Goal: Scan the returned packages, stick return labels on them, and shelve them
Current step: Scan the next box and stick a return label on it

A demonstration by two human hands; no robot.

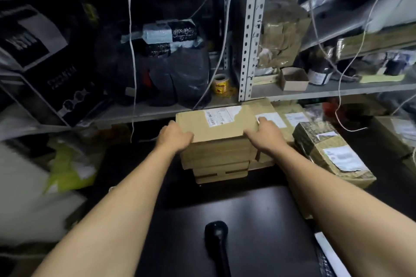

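With our left hand (174, 136) and right hand (265, 134) gripping the top cardboard package (217, 123) on the stack under the shelf (144, 112), we judge shelving underway; next, seat it squarely.

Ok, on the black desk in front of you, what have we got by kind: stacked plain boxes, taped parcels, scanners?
Plain cardboard boxes in the stack, top box held by left hand and right hand: 3
Tape-wrapped parcel: 1
Black scanner: 1
Total: 5
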